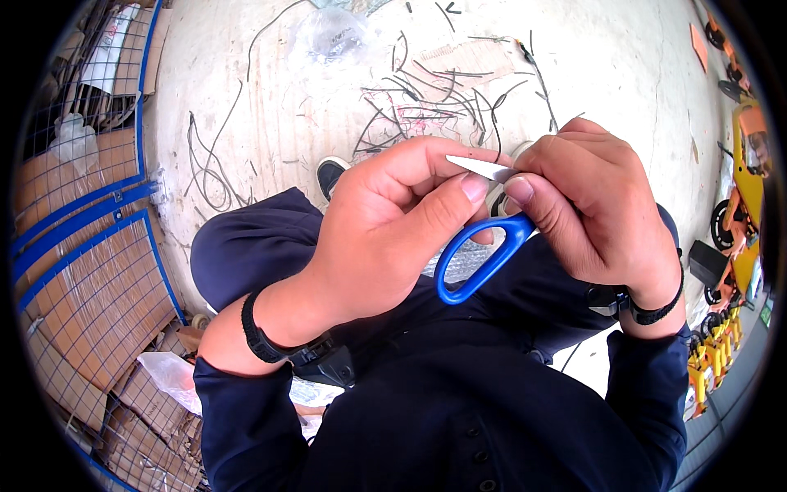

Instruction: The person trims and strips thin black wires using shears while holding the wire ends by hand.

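My right hand (594, 205) is closed round a pair of scissors (515, 234) in front of my lap. One blue handle loop hangs below the fingers, and the pale blade points left. My left hand (385, 230) is beside it with curled fingers, its thumb and forefinger close about the blade. Whatever that hand pinches is hidden. A thin dark wire (497, 131) runs down to the left forefinger's tip; whether it is held there I cannot tell. Both wrists wear black straps.
Many black wire offcuts (443, 94) and thin red strands lie on the pale floor beyond my feet, near a flat cardboard piece (471, 61) and clear plastic (332, 37). A blue mesh cage (123, 201) with cardboard stands left. Yellow wheeled equipment (742, 221) lines the right.
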Demonstrator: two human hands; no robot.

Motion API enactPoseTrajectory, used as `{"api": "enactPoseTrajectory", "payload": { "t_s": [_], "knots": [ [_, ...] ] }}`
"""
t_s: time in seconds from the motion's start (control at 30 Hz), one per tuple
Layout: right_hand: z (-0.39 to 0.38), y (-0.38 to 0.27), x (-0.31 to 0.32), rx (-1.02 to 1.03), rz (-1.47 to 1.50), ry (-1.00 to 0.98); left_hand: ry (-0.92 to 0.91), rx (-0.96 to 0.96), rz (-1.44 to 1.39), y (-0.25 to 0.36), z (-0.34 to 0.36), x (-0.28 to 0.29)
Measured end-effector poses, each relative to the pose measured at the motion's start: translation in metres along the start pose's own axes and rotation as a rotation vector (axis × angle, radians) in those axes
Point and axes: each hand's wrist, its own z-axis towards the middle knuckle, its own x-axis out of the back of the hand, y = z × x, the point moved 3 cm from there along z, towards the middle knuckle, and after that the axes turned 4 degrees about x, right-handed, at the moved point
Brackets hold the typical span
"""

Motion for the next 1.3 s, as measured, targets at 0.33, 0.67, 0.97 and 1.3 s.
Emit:
{"api": "enactPoseTrajectory", "payload": {
  "t_s": [0.33, 0.67, 0.97, 1.3],
  "knots": [
    [0.000, -0.002, 0.003, 0.003, -0.028, 0.003, -0.041, -0.021, -0.047, 0.000, -0.003, 0.004],
    [-0.003, 0.003, 0.012, -0.067, 0.147, 0.133, 0.037, 0.005, -0.032, 0.004, -0.002, 0.004],
    [0.001, -0.001, -0.003, 0.055, 0.034, 0.040, -0.044, 0.003, -0.077, -0.002, -0.002, 0.004],
    [0.001, -0.002, -0.004, 0.053, 0.016, 0.036, -0.050, 0.010, -0.069, -0.004, -0.002, 0.004]
  ]
}}
